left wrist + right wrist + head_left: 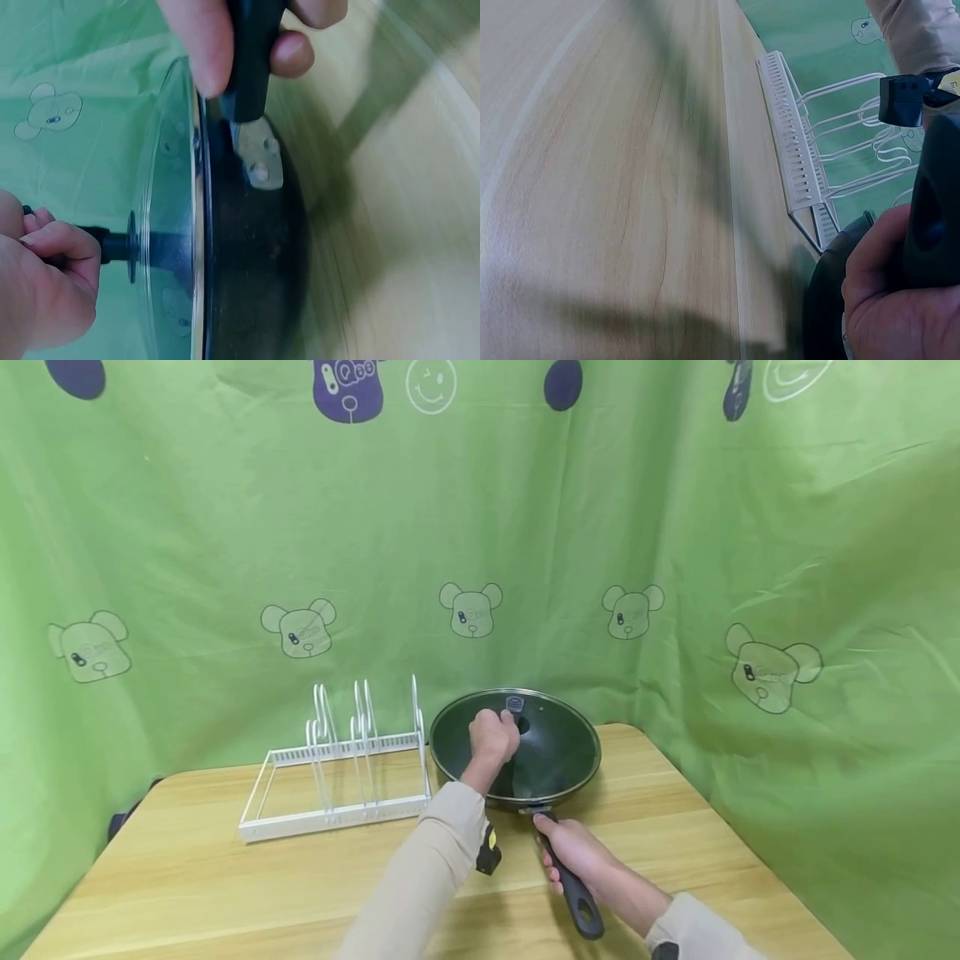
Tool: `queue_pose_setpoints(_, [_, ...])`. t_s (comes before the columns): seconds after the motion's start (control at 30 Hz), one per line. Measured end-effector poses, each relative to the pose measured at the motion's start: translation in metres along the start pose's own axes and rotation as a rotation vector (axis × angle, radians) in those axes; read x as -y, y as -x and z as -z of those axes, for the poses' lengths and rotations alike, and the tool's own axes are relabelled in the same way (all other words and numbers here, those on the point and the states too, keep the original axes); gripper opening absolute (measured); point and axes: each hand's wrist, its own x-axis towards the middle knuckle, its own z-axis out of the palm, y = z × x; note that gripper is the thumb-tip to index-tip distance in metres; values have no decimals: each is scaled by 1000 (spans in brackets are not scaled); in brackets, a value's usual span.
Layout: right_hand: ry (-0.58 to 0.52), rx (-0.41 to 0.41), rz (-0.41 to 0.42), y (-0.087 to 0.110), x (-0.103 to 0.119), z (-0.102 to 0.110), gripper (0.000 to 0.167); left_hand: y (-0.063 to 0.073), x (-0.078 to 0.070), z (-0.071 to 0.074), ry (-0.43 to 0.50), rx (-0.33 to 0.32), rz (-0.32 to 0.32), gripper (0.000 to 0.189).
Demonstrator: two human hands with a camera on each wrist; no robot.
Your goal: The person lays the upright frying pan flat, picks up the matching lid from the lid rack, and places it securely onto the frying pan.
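A dark wok [259,255] with a long black handle [576,889] is on the wooden table, covered by a glass lid [558,752] with a metal rim. My left hand [492,737] grips the black knob [114,245] on top of the lid. Around the wok's handle, close to where it joins the body, the fingers of my right hand [583,853] are curled, thumb on top. In the left wrist view the lid's rim lies against the wok's rim. The inside of the wok cannot be made out through the dark-looking glass.
To the left of the wok, almost touching it, stands a white wire rack [333,818] with upright dividers. Green printed cloth [555,527] hangs behind and along the sides of the wooden table [187,877].
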Motion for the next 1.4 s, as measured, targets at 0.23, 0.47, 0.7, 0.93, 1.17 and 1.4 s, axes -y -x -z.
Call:
queue_pose_setpoints(0.23, [0, 5, 5, -1, -1, 0, 35, -1, 4, 3, 29, 34, -5, 40])
queue_pose_setpoints(0.47, [0, 8, 5, -1, -2, -1, 35, 1, 8, 2, 35, 19, 12, 39])
queue_pose_setpoints(0.7, [-2, 10, 11, -1, -4, -1, 35, 1, 6, 4, 70, 60, 77, 38])
queue_pose_setpoints(0.93, [-7, 18, 4, -1, -1, -1, 34, -1, 7, 3, 153, 93, 102, 39])
queue_pose_setpoints(1.17, [2, 26, 1, 1, -1, 0, 35, 3, 8, 0, 210, 92, 111, 39])
queue_pose_setpoints(1.4, [7, 17, -6, -1, 0, 0, 35, 4, 8, 1, 246, 120, 140, 43])
